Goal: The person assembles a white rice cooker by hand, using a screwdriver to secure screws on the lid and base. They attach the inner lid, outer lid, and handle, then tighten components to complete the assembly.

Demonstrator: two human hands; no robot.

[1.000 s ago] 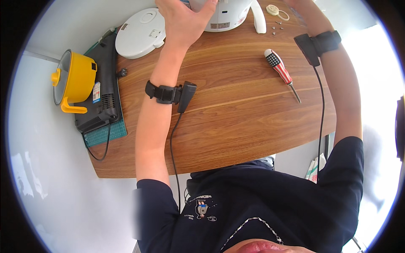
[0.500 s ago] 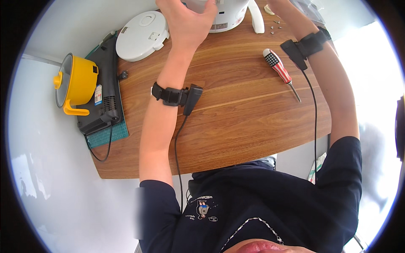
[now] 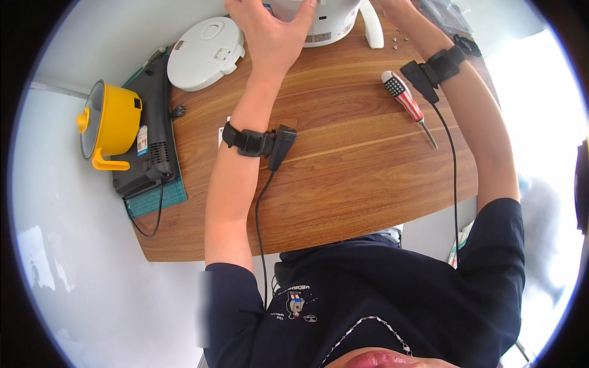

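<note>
A white pot-shaped appliance [image 3: 343, 24] with a curved handle and a flower print stands at the far edge of view, its top cut off. My left hand [image 3: 273, 34] grips its left side, thumb lying along the wall and fingertips out of the picture. To the right of the handle is my right hand [image 3: 396, 7], also cut by the upper edge, so its fingers do not show. Several small screws [image 3: 396, 44] lie below it. A screwdriver [image 3: 408, 104] with a red, white and dark handle rests on the table, its tip toward me.
A round white lid [image 3: 205, 54] lies left of my left hand. Farther left, a yellow pot [image 3: 119, 116] stands on a black device [image 3: 156, 135] over a green mat [image 3: 156, 197]. A clear plastic bag [image 3: 448, 15] is at the back right. Black cables hang from both wrist straps.
My right hand and forearm have shifted a little left; the small round cream piece and some screws no longer show. My left hand stays on the appliance, with hardly any motion.
</note>
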